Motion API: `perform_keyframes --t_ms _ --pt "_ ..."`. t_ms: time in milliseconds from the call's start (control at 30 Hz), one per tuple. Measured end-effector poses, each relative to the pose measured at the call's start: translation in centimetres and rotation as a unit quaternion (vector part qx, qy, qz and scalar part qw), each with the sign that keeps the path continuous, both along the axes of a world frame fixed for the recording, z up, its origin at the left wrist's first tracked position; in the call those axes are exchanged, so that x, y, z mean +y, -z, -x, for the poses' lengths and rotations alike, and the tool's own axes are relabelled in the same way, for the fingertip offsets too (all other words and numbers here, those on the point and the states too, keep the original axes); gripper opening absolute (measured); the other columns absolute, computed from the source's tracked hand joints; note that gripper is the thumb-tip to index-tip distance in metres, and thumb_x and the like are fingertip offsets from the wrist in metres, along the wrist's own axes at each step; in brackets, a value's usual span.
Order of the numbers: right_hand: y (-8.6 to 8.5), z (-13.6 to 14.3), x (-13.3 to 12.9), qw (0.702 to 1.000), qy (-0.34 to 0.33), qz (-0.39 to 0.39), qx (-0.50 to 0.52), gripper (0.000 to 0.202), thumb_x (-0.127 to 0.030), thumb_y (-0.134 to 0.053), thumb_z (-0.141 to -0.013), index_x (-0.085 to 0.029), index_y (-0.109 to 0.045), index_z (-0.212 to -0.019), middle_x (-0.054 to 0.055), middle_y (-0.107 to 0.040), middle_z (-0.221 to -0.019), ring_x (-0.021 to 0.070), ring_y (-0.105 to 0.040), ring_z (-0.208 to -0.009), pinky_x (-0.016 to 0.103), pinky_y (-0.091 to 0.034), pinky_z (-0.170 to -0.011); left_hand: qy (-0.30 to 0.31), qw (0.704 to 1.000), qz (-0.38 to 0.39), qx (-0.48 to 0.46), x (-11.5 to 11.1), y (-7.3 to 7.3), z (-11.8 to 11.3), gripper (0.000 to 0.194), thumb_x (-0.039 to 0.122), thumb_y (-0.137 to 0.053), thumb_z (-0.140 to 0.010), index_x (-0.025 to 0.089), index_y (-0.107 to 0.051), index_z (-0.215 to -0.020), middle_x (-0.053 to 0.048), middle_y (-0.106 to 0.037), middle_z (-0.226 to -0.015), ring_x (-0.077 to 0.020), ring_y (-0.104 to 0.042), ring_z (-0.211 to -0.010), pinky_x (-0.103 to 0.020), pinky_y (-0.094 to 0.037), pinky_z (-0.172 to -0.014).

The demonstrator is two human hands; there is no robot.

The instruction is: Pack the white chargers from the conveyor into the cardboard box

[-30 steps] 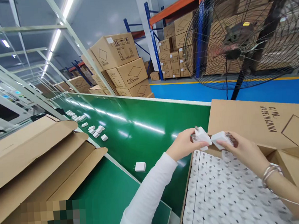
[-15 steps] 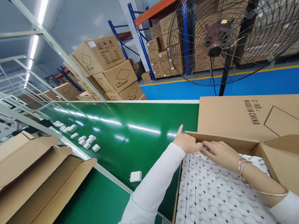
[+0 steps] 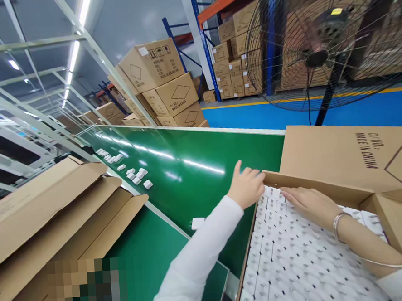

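Note:
An open carton (image 3: 325,184) at the lower right is packed with rows of white plug chargers (image 3: 289,254), metal prongs facing up. My left hand (image 3: 246,184) is at the carton's far left corner, fingers apart, its fingertips by the rim, holding nothing I can see. Inside the carton, my right hand (image 3: 309,204) lies stretched out over the far rows of chargers, with bracelets on the wrist. A single charger (image 3: 197,223) rests on the green conveyor belt (image 3: 203,186) beside my left sleeve.
More chargers (image 3: 134,175) lie scattered farther up the belt. Open cartons (image 3: 98,206) stand at the left. A large black fan (image 3: 321,54) rises behind the carton. Stacked boxes (image 3: 170,95) and a blue-orange rack (image 3: 203,46) are beyond the belt. A blurred patch covers the lower left.
My left hand has come away from my right and its fingers have spread at the carton's corner. My right hand has flattened over the chargers. The whole view has shifted.

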State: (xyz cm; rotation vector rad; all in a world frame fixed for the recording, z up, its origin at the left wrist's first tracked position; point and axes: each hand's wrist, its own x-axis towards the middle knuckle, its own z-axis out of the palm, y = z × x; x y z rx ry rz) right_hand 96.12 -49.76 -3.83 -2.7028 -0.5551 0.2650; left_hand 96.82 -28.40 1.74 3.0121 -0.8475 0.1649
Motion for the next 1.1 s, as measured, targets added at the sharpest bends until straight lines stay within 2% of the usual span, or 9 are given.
perform_keyframes --t_ms 133,233,333,433,633,767,933,1033,1100 --pt "-0.2 0.1 -0.1 1.0 0.012 -0.02 -0.004 0.059 -0.051 -0.015 -0.094 -0.021 -0.059 -0.118 0.008 -0.059 -0.122 0.0269 -0.051 -0.111 0.046 -0.038 -0.09 -0.15 0.978 -0.087 0.118 7.9 -1.5 5.2 0.037 0.015 -0.042 -0.083 0.014 -0.053 -0.119 -0.012 -0.061 -0.111 -0.0264 -0.053 -0.107 -0.043 -0.043 -0.093" --pt "-0.2 0.2 0.0 0.998 0.02 -0.05 -0.022 0.056 -0.051 -0.018 -0.094 -0.019 -0.058 -0.116 0.009 -0.057 -0.123 0.0272 -0.049 -0.112 0.047 -0.035 -0.091 -0.208 0.955 -0.12 0.172 12.7 0.3 8.8 0.04 0.017 -0.061 -0.07 0.008 -0.057 -0.109 -0.018 -0.062 -0.103 -0.0347 -0.057 -0.101 -0.044 -0.049 -0.079" --pt "-0.5 0.4 0.2 0.995 0.015 -0.091 -0.044 0.048 -0.05 -0.024 -0.093 -0.021 -0.059 -0.109 0.009 -0.058 -0.121 0.0271 -0.049 -0.111 0.047 -0.034 -0.092 -0.219 0.95 -0.105 0.195 14.6 2.7 10.2 0.04 0.013 -0.065 -0.067 0.014 -0.058 -0.106 -0.013 -0.063 -0.103 -0.0301 -0.059 -0.1 -0.038 -0.05 -0.079" --pt "-1.5 1.0 0.5 0.988 0.014 -0.144 -0.057 0.043 -0.05 -0.028 -0.093 -0.023 -0.06 -0.102 0.008 -0.059 -0.118 0.0266 -0.051 -0.11 0.045 -0.035 -0.094 -0.207 0.96 -0.063 0.178 14.0 3.3 10.7 0.029 0.011 -0.055 -0.078 0.019 -0.056 -0.106 -0.007 -0.063 -0.105 -0.0222 -0.061 -0.098 -0.033 -0.05 -0.082" --pt "-4.2 4.6 3.9 0.952 0.004 -0.301 0.045 0.042 -0.058 -0.037 -0.089 -0.027 -0.061 -0.105 0.004 -0.062 -0.114 0.0228 -0.057 -0.103 0.035 -0.048 -0.084 -0.045 0.975 0.216 0.017 9.3 -0.1 13.9 0.034 0.018 -0.056 -0.084 0.023 -0.049 -0.116 -0.003 -0.062 -0.119 -0.0161 -0.057 -0.111 -0.03 -0.046 -0.095" --pt "-4.5 7.9 6.9 0.817 -0.024 -0.48 0.318 0.046 -0.056 -0.057 -0.081 -0.025 -0.059 -0.114 0.008 -0.057 -0.123 0.0252 -0.053 -0.113 0.038 -0.047 -0.091 0.087 0.951 0.278 -0.104 6.2 -1.7 15.3 0.034 0.017 -0.058 -0.081 0.02 -0.052 -0.114 -0.005 -0.068 -0.108 -0.0193 -0.062 -0.102 -0.033 -0.052 -0.087" --pt "-5.6 11.1 7.7 0.641 -0.064 -0.576 0.503 0.043 -0.039 -0.061 -0.084 -0.027 -0.052 -0.125 0.006 -0.049 -0.132 0.0214 -0.047 -0.12 0.036 -0.041 -0.098 0.111 0.938 0.292 -0.149 4.5 -1.3 15.9 0.034 0.017 -0.057 -0.08 0.019 -0.051 -0.114 -0.008 -0.066 -0.108 -0.0199 -0.062 -0.101 -0.033 -0.054 -0.085" --pt "-7.0 12.3 7.4 0.628 -0.112 -0.594 0.491 0.037 -0.038 -0.062 -0.085 -0.029 -0.054 -0.119 0.004 -0.055 -0.121 0.0186 -0.052 -0.111 0.035 -0.042 -0.095 0.058 0.939 0.303 -0.155 4.1 -0.7 16.6 0.04 0.026 -0.062 -0.077 0.019 -0.05 -0.114 -0.014 -0.056 -0.121 -0.0242 -0.058 -0.109 -0.037 -0.054 -0.087" --pt "-7.4 12.1 6.8 0.689 -0.106 -0.56 0.447 0.036 -0.048 -0.062 -0.081 -0.027 -0.055 -0.11 0.003 -0.059 -0.107 0.0181 -0.057 -0.099 0.034 -0.046 -0.087 0.023 0.946 0.298 -0.126 4.0 -0.6 17.3 0.049 0.029 -0.063 -0.076 0.019 -0.047 -0.121 -0.017 -0.047 -0.13 -0.0265 -0.055 -0.112 -0.041 -0.053 -0.09"
